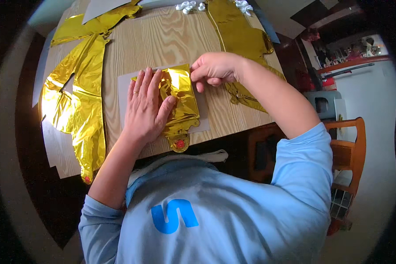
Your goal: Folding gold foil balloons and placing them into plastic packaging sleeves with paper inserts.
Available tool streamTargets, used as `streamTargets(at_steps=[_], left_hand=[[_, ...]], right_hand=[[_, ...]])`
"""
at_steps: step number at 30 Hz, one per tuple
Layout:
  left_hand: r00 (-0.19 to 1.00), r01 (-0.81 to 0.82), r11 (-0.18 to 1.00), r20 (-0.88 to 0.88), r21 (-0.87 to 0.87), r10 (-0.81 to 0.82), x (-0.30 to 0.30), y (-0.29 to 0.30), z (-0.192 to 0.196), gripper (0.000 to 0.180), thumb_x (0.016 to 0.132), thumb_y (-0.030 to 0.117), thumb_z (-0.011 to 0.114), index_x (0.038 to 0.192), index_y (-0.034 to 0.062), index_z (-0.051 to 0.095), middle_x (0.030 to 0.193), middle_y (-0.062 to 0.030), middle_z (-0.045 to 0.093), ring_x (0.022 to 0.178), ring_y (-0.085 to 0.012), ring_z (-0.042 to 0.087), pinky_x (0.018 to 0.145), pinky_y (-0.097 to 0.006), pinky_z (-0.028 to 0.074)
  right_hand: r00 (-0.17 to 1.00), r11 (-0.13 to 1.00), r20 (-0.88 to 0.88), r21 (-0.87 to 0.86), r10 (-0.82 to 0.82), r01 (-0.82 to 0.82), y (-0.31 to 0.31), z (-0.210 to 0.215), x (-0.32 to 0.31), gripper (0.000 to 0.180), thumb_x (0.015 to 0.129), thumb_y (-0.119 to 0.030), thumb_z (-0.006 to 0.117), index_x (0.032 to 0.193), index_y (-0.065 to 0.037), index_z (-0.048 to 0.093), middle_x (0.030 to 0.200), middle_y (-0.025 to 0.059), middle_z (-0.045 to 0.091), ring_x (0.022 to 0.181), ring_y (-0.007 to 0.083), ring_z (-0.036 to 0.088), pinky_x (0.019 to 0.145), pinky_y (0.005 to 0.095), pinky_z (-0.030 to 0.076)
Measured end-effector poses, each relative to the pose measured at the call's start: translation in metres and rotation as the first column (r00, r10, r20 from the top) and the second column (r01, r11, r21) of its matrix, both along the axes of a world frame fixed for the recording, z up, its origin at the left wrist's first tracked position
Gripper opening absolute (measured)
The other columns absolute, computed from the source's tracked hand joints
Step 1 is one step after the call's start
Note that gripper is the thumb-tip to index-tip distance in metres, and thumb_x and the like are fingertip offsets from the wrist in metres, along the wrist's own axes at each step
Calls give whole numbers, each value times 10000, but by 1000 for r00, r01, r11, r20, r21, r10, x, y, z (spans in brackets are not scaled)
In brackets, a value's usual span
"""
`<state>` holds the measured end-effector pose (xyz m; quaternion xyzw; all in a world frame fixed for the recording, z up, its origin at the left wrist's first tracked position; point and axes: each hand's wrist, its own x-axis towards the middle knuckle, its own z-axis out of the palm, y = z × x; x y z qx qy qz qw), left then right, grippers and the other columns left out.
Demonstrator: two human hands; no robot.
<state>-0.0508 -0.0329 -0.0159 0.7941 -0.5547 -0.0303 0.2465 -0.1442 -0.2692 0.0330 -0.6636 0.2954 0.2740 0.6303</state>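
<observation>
Folded gold foil balloon [186,105] lies on a grey sheet [124,97] by the near edge of the table [163,44]. Left hand [146,105] flat on the balloon, fingers extended; right hand [218,68] curled at its right side, grip undeterminable.

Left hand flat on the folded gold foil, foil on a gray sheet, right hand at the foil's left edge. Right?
One error: the right hand is at the right edge of the folded gold foil, near its far corner, as the head view shows. The left hand and gray sheet are as you said.
</observation>
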Motion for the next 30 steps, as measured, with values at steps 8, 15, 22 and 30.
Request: streamTargets(at_steps=[8,15,22,30], left_hand=[[1000,2,1000,0,12,-2,0,0,-1,637,1002,396,442,1515,42,310,1565,-214,304,1487,-356,214,1216,-472,105],[995,26,996,90,90,-34,-1,-2,3,569,992,442,452,1495,179,408,1570,-260,262,1478,-416,196,1206,-490,109],[984,16,993,175,114,-36,-5,-3,-1,587,982,517,456,1497,237,418,1584,-247,238,1481,-417,181,1194,-514,107],[983,13,991,178,133,-37,-5,-3,-2,588,987,545,432,1498,255,419,1600,-213,224,1489,-402,168,1195,-519,90]], right_hand=[[996,991,49,-106,-74,79,7,-12,-2,136,888,-90,614,985,-29,688,659,47,646,384,24,394,367,196,287],[996,978,71,-197,-58,71,11,-15,-1,120,875,-108,644,945,-24,694,634,46,632,397,31,413,373,199,298],[996,912,77,-409,54,-18,18,-4,-14,164,825,-179,702,791,-31,640,615,61,628,435,106,506,410,270,377],[910,428,301,-889,284,160,36,-8,-35,329,709,-256,772,892,-57,584,849,101,637,802,298,632,715,423,489]])
